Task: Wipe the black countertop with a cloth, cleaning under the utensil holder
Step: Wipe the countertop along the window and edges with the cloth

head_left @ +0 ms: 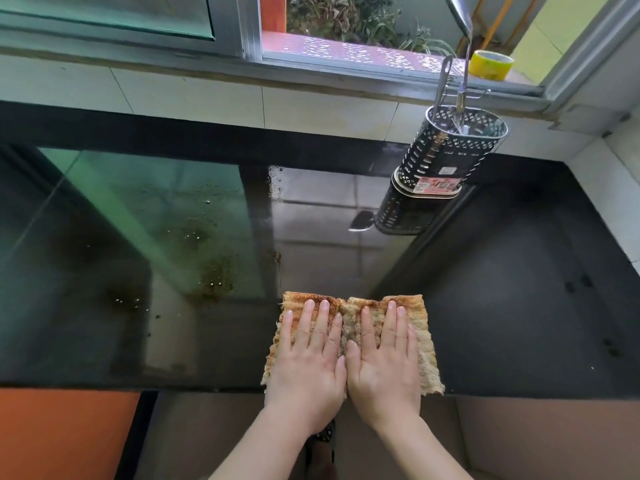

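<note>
A tan, ribbed cloth (351,336) lay spread flat at the near edge of the black countertop (502,306), a little right of the middle, with its near corners reaching the edge itself. Both hands pressed down on it side by side: the left hand (306,362) covered the cloth's left half and the right hand (382,358) its right half, each with its fingers straight and slightly apart, palms flat, gripping nothing. The 2 hands touched along their inner sides near the thumbs. The perforated metal utensil holder (446,150) stood upright near the far right corner of the countertop, close to the tiled back wall (194,95), well apart from the cloth. 2 metal utensil handles (462,77) rose out of it, and a red-and-white label (438,184) showed near its base. Its reflection lay on the glossy surface just in front of it. Left of the middle, a patch of brownish specks and droplets (211,271) marked the countertop, between the cloth and the far left part. A roll of yellow tape (490,64) sat on the window sill (346,69) above the holder.
</note>
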`<state>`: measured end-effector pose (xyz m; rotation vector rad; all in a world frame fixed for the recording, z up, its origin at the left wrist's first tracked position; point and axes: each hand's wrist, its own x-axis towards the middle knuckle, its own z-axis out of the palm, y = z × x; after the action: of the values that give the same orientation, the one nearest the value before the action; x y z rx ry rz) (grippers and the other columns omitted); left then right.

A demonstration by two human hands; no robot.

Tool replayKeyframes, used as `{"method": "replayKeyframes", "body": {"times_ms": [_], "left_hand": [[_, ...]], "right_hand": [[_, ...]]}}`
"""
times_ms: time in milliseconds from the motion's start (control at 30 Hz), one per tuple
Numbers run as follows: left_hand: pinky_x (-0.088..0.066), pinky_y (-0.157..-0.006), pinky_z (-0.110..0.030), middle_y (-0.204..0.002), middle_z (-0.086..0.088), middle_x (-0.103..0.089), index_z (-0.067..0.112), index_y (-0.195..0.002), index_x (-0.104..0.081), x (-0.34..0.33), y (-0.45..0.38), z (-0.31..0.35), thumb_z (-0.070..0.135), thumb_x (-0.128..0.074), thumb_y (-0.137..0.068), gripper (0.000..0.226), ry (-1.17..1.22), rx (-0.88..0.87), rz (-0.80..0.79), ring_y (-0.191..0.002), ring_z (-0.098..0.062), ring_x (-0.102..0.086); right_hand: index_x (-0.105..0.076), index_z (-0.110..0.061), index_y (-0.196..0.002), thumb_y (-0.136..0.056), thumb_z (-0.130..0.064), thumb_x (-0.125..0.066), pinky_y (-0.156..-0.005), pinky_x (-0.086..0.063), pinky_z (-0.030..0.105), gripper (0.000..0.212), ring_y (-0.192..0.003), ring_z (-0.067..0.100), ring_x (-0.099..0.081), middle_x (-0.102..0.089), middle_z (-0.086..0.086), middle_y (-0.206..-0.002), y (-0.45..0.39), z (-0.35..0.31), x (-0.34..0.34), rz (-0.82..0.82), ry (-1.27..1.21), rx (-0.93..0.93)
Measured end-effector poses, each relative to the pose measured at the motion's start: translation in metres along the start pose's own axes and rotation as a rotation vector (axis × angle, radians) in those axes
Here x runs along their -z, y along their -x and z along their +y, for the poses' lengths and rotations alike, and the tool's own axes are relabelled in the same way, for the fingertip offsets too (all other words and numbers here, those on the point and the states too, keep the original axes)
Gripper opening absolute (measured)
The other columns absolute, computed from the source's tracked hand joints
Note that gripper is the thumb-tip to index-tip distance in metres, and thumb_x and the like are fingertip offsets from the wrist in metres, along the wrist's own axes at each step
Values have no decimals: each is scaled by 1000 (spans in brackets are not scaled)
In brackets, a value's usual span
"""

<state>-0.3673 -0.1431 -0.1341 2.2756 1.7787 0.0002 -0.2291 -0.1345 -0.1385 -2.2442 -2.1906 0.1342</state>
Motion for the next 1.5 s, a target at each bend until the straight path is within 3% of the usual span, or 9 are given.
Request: {"method": "replayKeyframes", "body": {"times_ms": [100,167,300,500,733,1000,1100,1233,1500], "left_hand": [[-7,-120,-60,-166,-12,-14,12,-156,-28,0,3,-3,43,-22,-102,62,36,-18,-21,-156,-31,-6],[-8,-120,-57,-165,-11,-20,13,-154,-31,-2,4,-7,43,-23,-102,61,33,-26,-1,-155,-30,-11],[-2,-121,-56,-167,-9,-13,16,-156,-23,2,11,-21,44,-20,-103,60,16,-17,19,-155,-28,-3],[-15,-118,-54,-164,-8,-31,15,-153,-39,7,32,-65,43,-34,-101,58,11,24,60,-153,-28,-22],[-13,-119,-52,-165,-7,-28,16,-154,-37,14,52,-105,44,-32,-103,58,-19,103,33,-153,-26,-21],[-13,-120,-53,-166,-9,-26,16,-155,-36,23,42,-128,45,-31,-103,60,-41,118,-29,-154,-29,-19],[-5,-122,-56,-168,-12,-13,14,-158,-24,36,24,-134,45,-25,-103,63,-34,142,-124,-157,-29,-2],[23,-118,-54,-154,-4,46,21,-151,32,59,-2,-139,46,1,-103,63,-61,138,-234,-141,-25,46],[19,-120,-56,-157,-6,43,20,-151,32,69,-60,-156,47,14,-95,64,-110,140,-239,-142,-26,44]], "right_hand": [[-39,-11,-151,-98,-46,-27,-118,-16,54,64,-151,38,-20,-23,26,-161,4,-1,-3,13,32,-5],[-37,-10,-152,-98,-47,-26,-119,-16,55,65,-151,39,-19,-22,27,-161,3,-4,-4,8,32,-21],[-40,-8,-150,-97,-46,-28,-118,-16,57,66,-150,42,-20,-23,30,-159,6,-21,-6,23,22,-26],[-40,-8,-150,-101,-47,-18,-117,-21,59,67,-151,44,-18,-20,30,-160,10,-70,-12,19,-15,6],[-47,-5,-145,-96,-44,-31,-114,-25,61,65,-147,47,-25,-25,32,-158,11,-118,-14,46,-43,61],[-44,-8,-148,-102,-45,-14,-115,-23,60,65,-149,45,-24,-25,31,-159,-3,-140,-13,9,-84,64],[-42,-8,-148,-98,-42,-26,-116,-24,59,62,-149,44,-23,-24,30,-159,-20,-146,-13,-11,-76,63],[-36,-12,-151,-98,-42,-26,-118,-19,57,62,-151,42,-18,-21,28,-161,-44,-152,-10,-49,-70,38],[32,-21,-146,-92,-46,12,-121,16,51,63,-143,35,39,40,21,-154,-106,-160,19,-259,-58,14]]}}
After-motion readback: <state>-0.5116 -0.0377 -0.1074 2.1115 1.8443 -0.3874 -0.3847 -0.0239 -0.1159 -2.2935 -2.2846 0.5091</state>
